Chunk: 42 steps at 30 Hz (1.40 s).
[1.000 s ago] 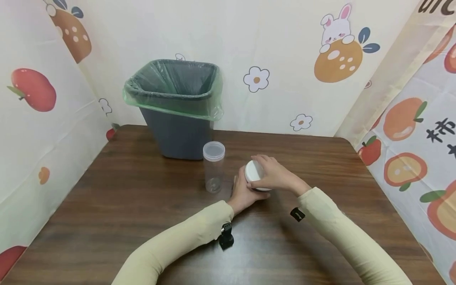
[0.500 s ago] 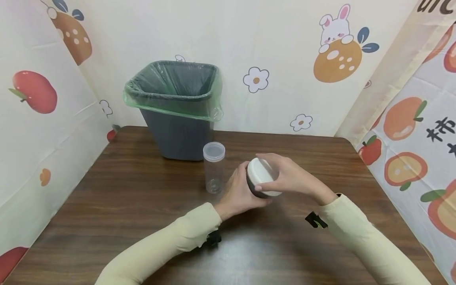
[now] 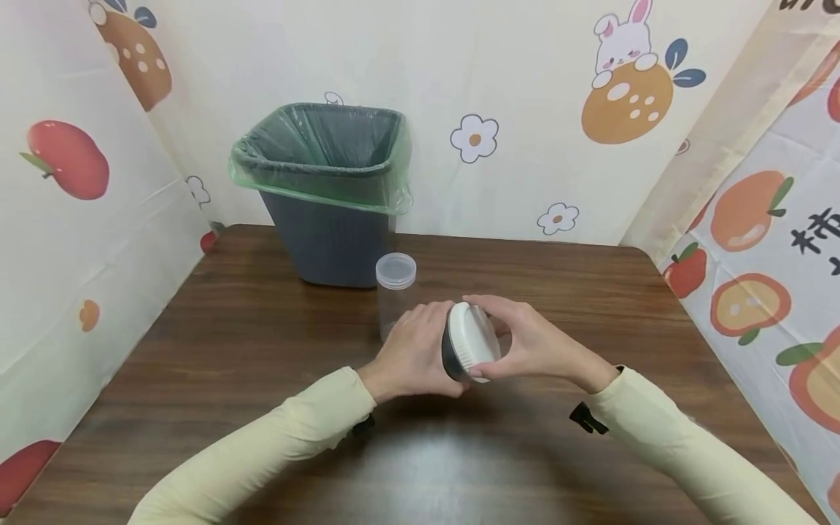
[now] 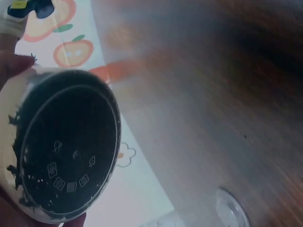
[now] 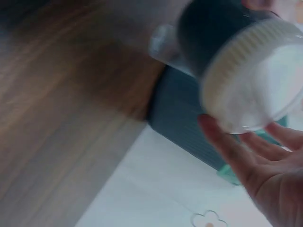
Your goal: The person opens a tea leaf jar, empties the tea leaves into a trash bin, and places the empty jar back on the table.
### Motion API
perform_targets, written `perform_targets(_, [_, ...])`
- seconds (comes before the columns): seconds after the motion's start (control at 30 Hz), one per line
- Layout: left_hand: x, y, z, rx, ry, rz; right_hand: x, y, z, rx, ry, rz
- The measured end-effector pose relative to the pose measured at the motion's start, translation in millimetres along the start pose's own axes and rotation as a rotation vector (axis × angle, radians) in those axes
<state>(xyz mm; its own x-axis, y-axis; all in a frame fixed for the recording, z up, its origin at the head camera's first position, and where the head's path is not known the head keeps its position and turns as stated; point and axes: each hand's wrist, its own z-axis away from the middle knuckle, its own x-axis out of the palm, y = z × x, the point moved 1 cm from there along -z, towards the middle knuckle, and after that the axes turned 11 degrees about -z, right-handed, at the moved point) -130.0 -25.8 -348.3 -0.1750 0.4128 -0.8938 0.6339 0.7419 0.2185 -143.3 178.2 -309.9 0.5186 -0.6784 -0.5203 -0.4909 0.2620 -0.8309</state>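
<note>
A jar with a dark body (image 3: 450,357) and a white ribbed lid (image 3: 471,339) is held between both hands, tilted with the lid toward the right. My left hand (image 3: 415,356) wraps round the body. The fingers and thumb of my right hand (image 3: 525,341) grip the lid's edge. In the left wrist view the jar's round base (image 4: 71,146) shows moulded symbols, with dark matter behind the plastic wall. The lid (image 5: 255,85) appears seated on the body in the right wrist view. Behind my left hand stands a clear lidded jar (image 3: 397,292), its lower part partly hidden.
A dark grey bin (image 3: 328,240) lined with a green bag (image 3: 308,189) stands at the back of the brown wooden table (image 3: 230,328). Printed fabric walls (image 3: 512,80) close off the back and sides.
Both hands have brought the jar slightly nearer the person and tipped it further, so its lid faces more to the right. The left hand now covers part of the clear jar.
</note>
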Motion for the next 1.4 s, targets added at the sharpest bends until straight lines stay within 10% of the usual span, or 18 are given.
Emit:
perform_targets(0.6, [0.6,-5.5,2.4,0.005,-0.078,0.032,12,29,3,-0.231,0.029,-0.026])
perform_targets(0.93, [-5.9,-15.6,11.2,0.023,-0.132,0.221,16,12,-1,-0.480,-0.080,0.288])
perform_targets(1.1, [-5.5,-18.1,15.9,-0.008,-0.128,0.188,16,11,-4,-0.305,-0.130,0.222])
perform_targets(1.4, [-3.4,-13.7,23.6,0.031,-0.015,-0.010,23,7,0,0.427,-0.018,-0.163])
